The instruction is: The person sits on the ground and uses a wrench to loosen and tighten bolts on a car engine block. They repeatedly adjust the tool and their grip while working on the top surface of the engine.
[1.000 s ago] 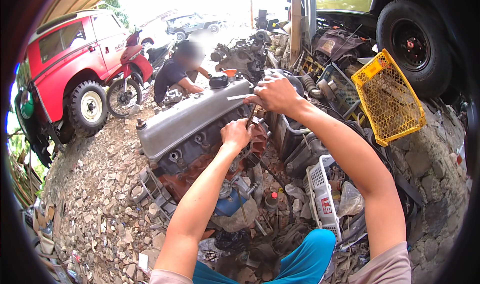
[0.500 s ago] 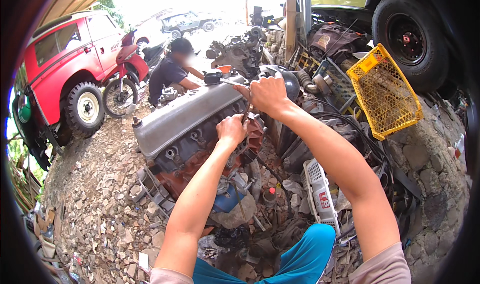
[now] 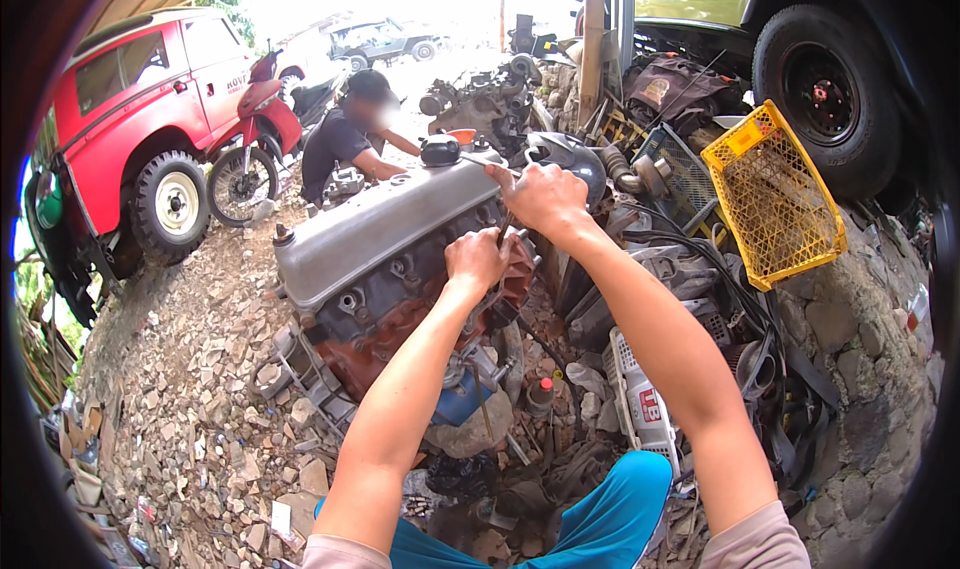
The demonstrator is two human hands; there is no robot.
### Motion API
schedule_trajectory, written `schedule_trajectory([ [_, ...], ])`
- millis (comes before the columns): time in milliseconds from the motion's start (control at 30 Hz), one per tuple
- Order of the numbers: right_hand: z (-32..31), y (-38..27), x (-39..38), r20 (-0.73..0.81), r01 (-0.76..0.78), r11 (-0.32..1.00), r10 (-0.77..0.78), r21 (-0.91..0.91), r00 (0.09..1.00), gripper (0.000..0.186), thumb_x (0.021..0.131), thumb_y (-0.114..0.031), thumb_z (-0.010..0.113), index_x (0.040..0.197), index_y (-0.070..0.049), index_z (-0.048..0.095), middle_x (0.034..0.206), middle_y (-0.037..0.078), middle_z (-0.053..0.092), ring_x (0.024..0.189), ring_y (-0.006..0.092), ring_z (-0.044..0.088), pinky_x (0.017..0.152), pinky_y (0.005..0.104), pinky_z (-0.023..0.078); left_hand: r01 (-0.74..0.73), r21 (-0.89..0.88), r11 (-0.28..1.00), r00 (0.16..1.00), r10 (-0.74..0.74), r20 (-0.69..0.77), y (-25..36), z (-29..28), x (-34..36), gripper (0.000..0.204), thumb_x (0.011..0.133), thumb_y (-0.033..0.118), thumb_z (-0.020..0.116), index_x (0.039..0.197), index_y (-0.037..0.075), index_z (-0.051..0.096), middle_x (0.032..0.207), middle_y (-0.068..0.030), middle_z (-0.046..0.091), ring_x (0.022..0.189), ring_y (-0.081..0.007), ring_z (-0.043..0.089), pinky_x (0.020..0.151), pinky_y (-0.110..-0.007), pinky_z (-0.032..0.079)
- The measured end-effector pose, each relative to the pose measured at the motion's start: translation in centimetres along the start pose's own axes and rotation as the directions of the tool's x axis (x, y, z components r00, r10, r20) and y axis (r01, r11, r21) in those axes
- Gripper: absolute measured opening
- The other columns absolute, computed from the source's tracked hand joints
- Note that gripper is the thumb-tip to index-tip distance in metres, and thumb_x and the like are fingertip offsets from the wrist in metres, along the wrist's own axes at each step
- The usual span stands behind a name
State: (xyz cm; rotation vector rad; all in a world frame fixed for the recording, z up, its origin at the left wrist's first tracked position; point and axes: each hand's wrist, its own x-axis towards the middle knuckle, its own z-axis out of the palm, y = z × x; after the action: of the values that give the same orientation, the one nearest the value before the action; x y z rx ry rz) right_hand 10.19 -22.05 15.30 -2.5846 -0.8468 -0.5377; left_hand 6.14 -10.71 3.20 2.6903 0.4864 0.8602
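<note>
In front of me stands an engine block (image 3: pixel 375 324) with a long grey valve cover (image 3: pixel 390 219), a black cap (image 3: pixel 440 150) at its far end and reddish-brown lower sides. My right hand (image 3: pixel 548 199) is closed round a metal wrench (image 3: pixel 535 154) at the engine's far right end; its shiny end shows above the knuckles, and the rest is mostly hidden. Lower and to the left, my left hand (image 3: pixel 477 261) is closed round a thin dark rod (image 3: pixel 505 231) beside the engine's end. What the rod joins is hidden.
A co-worker (image 3: pixel 350 139) crouches beyond the engine. A yellow crate (image 3: pixel 775 194), a white crate (image 3: pixel 640 394), dark hoses (image 3: pixel 720 269) and a bottle with a red cap (image 3: pixel 541 394) lie to the right. Stony ground (image 3: pixel 215 369) spreads left, toward a red car (image 3: pixel 140 119) and motorbike (image 3: pixel 255 134).
Both hands keep their grip and sit slightly lower in the picture. My right hand has turned a little, and the wrench's shiny end has moved left. The whole view has shifted slightly.
</note>
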Motion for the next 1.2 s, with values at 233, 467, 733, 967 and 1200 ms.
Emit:
schedule_trajectory([
  [233, 0.1, -1.2, 0.1, 0.066, -0.110, 0.994, 0.111, -0.010, 0.992, 0.078, 0.098, -0.069, 0.034, 0.109, -0.002, 0.074, 0.108, 0.024, 0.072, 0.107, 0.0396, 0.068, 0.091, 0.0467, 0.054, 0.000, -0.045, 0.999, 0.999, 0.003, 0.054, -0.4, -0.3, -0.1, 0.048, 0.099, 0.050, 0.049, 0.104, 0.009, 0.073, 0.092, -0.0223, 0.073, 0.093, -0.0404, 0.070, 0.083, -0.053, 0.054],
  [467, -0.1, -2.1, 0.9, 0.103, -0.231, 0.973, 0.231, -0.011, 0.968, 0.068, 0.100, -0.064, 0.038, 0.113, -0.007, 0.074, 0.117, 0.017, 0.072, 0.114, 0.0323, 0.067, 0.093, 0.0421, 0.054, -0.001, -0.055, 0.998, 0.998, 0.005, 0.057, -0.3, 0.0, 0.1, 0.045, 0.099, 0.047, 0.049, 0.102, 0.009, 0.073, 0.096, -0.0203, 0.073, 0.094, -0.0391, 0.071, 0.084, -0.052, 0.054],
  [733, 0.0, 0.0, 0.7, 0.016, -0.003, 0.999, 0.002, 0.044, 1.000, 0.052, 0.100, -0.052, 0.048, 0.111, -0.007, 0.072, 0.107, 0.022, 0.072, 0.105, 0.0396, 0.069, 0.089, 0.0491, 0.054, 0.015, -0.042, 0.999, 0.994, -0.010, 0.108, 0.0, -1.0, 0.1, 0.052, 0.094, 0.058, 0.055, 0.110, 0.012, 0.073, 0.103, -0.0190, 0.073, 0.101, -0.0378, 0.069, 0.088, -0.051, 0.053],
  [967, -1.0, 2.0, 1.1, -0.240, 0.237, 0.971, -0.234, -0.015, 0.942, 0.044, 0.098, -0.047, 0.055, 0.101, -0.007, 0.070, 0.095, 0.023, 0.072, 0.091, 0.0397, 0.070, 0.079, 0.0516, 0.055, 0.030, 0.002, 1.000, 0.992, -0.030, 0.126, 0.2, -0.6, 0.3, 0.055, 0.085, 0.067, 0.062, 0.105, 0.017, 0.076, 0.100, -0.0113, 0.076, 0.100, -0.0323, 0.071, 0.087, -0.046, 0.055],
  [1200, -8.7, 5.1, 0.4, -0.377, 0.103, 0.991, -0.128, -0.086, 0.917, 0.052, 0.091, -0.062, 0.058, 0.101, -0.015, 0.078, 0.080, 0.020, 0.072, 0.080, 0.0407, 0.071, 0.072, 0.0467, 0.057, 0.023, -0.042, 0.999, 0.988, -0.016, 0.153, 0.3, -1.0, 0.2, 0.071, 0.071, 0.081, 0.066, 0.107, 0.020, 0.077, 0.101, -0.0024, 0.077, 0.101, -0.0256, 0.072, 0.089, -0.041, 0.055],
])
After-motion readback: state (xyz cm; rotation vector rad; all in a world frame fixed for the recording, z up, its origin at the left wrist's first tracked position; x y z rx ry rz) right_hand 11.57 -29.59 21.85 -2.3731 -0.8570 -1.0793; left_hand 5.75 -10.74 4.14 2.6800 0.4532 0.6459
